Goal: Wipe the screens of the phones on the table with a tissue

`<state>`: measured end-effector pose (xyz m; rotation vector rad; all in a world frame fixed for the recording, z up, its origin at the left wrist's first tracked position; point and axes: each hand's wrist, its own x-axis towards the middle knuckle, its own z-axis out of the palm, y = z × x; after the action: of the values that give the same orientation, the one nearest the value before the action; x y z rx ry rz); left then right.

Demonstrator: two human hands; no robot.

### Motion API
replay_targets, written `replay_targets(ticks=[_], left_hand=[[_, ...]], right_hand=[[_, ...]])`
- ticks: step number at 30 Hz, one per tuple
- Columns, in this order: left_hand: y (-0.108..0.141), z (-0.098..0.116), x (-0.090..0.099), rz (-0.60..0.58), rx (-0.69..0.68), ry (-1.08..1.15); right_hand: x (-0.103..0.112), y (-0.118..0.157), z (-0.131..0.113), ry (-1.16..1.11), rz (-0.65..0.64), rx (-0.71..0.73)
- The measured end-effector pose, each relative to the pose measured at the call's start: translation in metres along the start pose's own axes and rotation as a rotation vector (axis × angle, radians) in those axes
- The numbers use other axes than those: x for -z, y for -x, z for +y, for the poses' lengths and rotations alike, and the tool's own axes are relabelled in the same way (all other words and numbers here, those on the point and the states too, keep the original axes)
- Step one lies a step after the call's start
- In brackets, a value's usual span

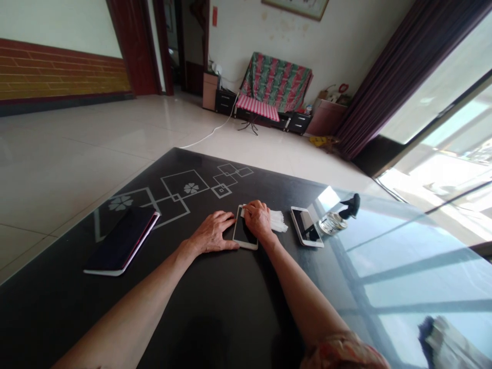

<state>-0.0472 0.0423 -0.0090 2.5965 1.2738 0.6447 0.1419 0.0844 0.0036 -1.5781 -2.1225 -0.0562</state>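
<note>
A white-framed smartphone (246, 233) lies face up on the black table, its dark screen partly covered by my right hand. My left hand (213, 233) grips it along the left edge, thumb at the lower corner and fingers at the upper side. On the screen, my right hand (258, 218) is closed with its fingertips pressed down on a white cloth (279, 221), which trails out to the right from under the palm. A second white smartphone (307, 228) lies just right of the cloth. Beside that stands a clear spray bottle (333, 223) with a black trigger head.
A dark notebook (121, 241) with white page edges lies on the left of the table (184, 318). Crumpled grey cloth (448, 341) sits at the lower right. Beyond the far table edge are tiled floor, a small pink-striped table (257, 106) and a purple curtain (388, 72).
</note>
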Motion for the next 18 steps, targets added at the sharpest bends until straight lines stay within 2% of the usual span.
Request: replay_targets(ticks=[4, 8, 18], left_hand=[[0.000, 0.001, 0.001, -0.005, -0.009, 0.002], [0.000, 0.001, 0.001, -0.005, -0.002, 0.005], [0.001, 0.003, 0.004, -0.019, 0.011, 0.012]], right_hand=[[-0.003, -0.004, -0.008, 0.011, -0.019, 0.057], [-0.001, 0.000, -0.007, 0.000, 0.014, 0.040], [0.016, 0.022, 0.029, 0.032, 0.031, -0.048]])
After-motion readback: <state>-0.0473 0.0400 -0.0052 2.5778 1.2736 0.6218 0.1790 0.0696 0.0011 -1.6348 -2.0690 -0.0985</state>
